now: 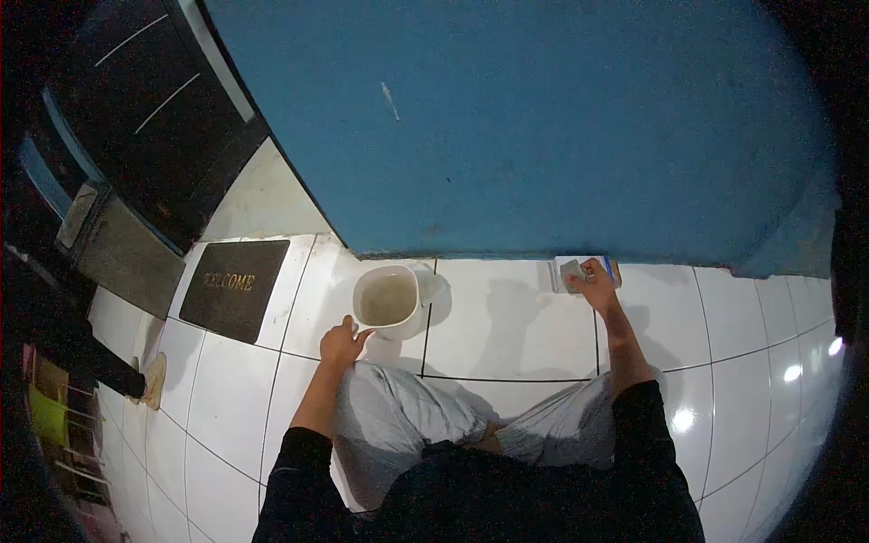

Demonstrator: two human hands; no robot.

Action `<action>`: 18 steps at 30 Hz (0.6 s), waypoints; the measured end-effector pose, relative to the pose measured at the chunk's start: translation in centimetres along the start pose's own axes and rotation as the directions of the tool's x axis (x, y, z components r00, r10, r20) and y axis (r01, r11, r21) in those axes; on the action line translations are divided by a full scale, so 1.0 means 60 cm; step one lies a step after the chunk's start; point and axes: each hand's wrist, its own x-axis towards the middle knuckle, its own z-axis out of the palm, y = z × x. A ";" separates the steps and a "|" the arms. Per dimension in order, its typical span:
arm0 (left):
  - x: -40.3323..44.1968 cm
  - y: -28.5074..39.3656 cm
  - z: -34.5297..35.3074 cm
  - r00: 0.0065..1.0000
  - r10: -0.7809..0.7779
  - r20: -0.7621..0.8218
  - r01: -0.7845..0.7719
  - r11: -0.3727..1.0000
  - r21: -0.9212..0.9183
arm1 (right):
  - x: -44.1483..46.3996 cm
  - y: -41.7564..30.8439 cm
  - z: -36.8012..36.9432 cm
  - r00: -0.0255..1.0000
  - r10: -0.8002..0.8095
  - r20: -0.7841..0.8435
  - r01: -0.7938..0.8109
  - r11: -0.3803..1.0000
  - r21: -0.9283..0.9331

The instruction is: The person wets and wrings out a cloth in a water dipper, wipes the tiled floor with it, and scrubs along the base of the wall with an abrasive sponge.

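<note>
A white bucket (pixel 416 320) stands upright on the tiled floor, left of centre, with cloudy, pale liquid (pixel 387 297) inside. Close to its lower left side is my left hand (pixel 340 344), thumb and forefinger spread apart, nothing visible between them. I cannot tell if the thumb touches the bucket. Further right, by the foot of the blue wall, my right hand (pixel 596 286) is closed on a small grey flat piece (pixel 572 272). Its exact kind is too small to make out. Beneath that hand lies a flat white and blue item (pixel 559 282), partly covered by my fingers.
A blue wall (pixel 525 136) rises directly in front. To the left lie a dark "WELCOME" mat (pixel 233 290) and a dark door (pixel 154 100). A person's foot (pixel 155 382) is at far left, near a rack (pixel 72 425). My crossed legs (pixel 398 407) are on the white tiles.
</note>
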 end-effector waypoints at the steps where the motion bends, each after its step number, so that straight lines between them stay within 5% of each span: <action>1: 0.000 0.002 0.001 0.999 0.013 -0.039 -0.012 1.000 0.005 | -0.005 -0.012 -0.003 0.999 0.020 0.029 -0.021 1.000 0.023; 4: 0.004 0.018 -0.007 1.000 -0.019 -0.025 0.019 1.000 0.014 | -0.022 -0.038 -0.010 0.999 0.030 0.015 -0.028 0.988 -0.154; 14: 0.013 0.087 0.016 0.992 -0.092 -0.082 0.076 0.979 -0.187 | -0.030 -0.018 -0.008 0.997 -0.033 0.069 0.035 0.999 -0.025; 18: 0.021 0.085 0.070 0.980 -0.081 -0.183 0.022 0.952 -0.304 | -0.030 -0.006 -0.009 0.999 -0.039 0.037 0.044 0.984 -0.174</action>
